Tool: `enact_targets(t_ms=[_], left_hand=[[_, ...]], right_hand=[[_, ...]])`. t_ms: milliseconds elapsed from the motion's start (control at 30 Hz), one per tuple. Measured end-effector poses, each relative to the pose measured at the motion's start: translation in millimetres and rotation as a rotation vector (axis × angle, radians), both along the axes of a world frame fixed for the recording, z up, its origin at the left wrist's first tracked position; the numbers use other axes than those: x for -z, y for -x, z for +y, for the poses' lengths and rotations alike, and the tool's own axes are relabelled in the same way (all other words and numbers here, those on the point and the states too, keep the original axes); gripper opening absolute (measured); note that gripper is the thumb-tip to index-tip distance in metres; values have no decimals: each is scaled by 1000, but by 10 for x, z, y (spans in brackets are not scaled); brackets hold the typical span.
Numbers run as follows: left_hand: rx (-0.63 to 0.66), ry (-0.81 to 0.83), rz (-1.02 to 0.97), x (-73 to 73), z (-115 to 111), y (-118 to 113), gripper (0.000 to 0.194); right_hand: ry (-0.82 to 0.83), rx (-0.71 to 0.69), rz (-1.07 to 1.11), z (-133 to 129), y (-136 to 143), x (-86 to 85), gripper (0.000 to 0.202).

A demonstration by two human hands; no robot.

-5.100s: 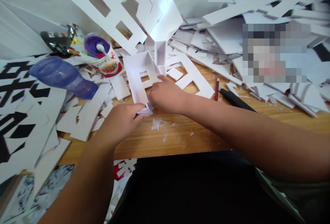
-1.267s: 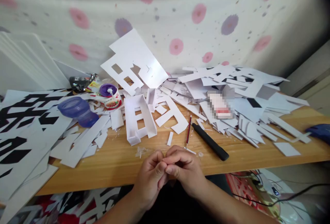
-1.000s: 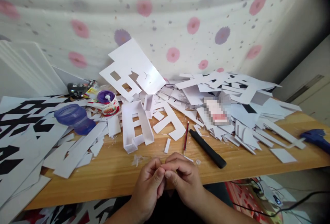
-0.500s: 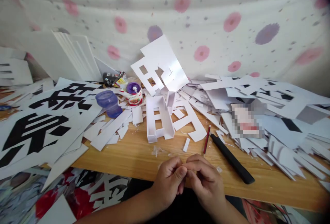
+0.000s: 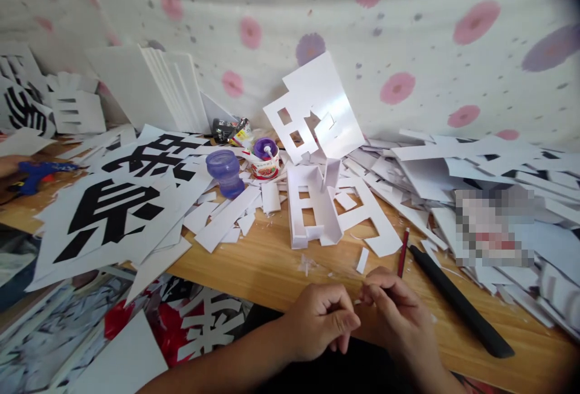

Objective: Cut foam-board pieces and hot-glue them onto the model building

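My left hand (image 5: 324, 321) hovers at the table's front edge, fingers curled in and thumb pressed against them. Close beside it, my right hand (image 5: 396, 309) has its thumb and fingertips pinched together. Whatever either hand may hold is too small or hidden to make out. Beyond them stands a white foam-board character with raised side walls (image 5: 312, 200), partly built up like an open box. A flat white cut-out (image 5: 378, 225) lies to its right. A small white strip (image 5: 362, 260) rests just above my right hand, near a red-and-black pencil (image 5: 403, 252).
A black-handled tool (image 5: 462, 300) lies at the right. White offcuts (image 5: 421, 213) pile beyond it. A purple jar (image 5: 225, 173) and a food tub (image 5: 265, 167) stand behind. Printed character sheets (image 5: 115, 209) cover the left, where another person's hand is by a blue glue gun (image 5: 36, 176).
My hands, touching at the fingertips before, have come slightly apart. The view has swung left, bringing the blue glue gun and another person's hand into sight.
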State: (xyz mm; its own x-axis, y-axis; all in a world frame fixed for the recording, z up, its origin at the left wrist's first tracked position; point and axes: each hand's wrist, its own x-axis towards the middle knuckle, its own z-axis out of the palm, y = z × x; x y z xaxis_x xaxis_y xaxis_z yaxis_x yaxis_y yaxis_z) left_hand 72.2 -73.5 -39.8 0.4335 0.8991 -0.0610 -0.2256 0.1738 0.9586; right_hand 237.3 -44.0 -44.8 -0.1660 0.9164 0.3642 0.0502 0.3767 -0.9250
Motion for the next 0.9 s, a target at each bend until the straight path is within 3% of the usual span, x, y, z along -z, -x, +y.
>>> enact_targets(t_ms=[133, 233, 400, 600, 733, 900], left_hand=[[-114, 9, -51, 50, 14, 54, 54], [-167, -20, -50, 75, 40, 58, 55], [-152, -13, -74, 113, 70, 70, 56], [-216, 19, 4, 145, 75, 66, 60], [-171, 7, 7, 160, 88, 66, 58], [-121, -33, 13, 157, 86, 81, 57]], right_hand=[[-28, -177, -53, -14, 88, -78, 12], [44, -269, -28, -36, 176, -97, 14], [166, -287, 64, -29, 229, -69, 13], [-2, -157, -108, -42, 251, -102, 20], [177, -289, -20, -74, 269, -53, 23], [256, -380, 78, -97, 293, -92, 24]])
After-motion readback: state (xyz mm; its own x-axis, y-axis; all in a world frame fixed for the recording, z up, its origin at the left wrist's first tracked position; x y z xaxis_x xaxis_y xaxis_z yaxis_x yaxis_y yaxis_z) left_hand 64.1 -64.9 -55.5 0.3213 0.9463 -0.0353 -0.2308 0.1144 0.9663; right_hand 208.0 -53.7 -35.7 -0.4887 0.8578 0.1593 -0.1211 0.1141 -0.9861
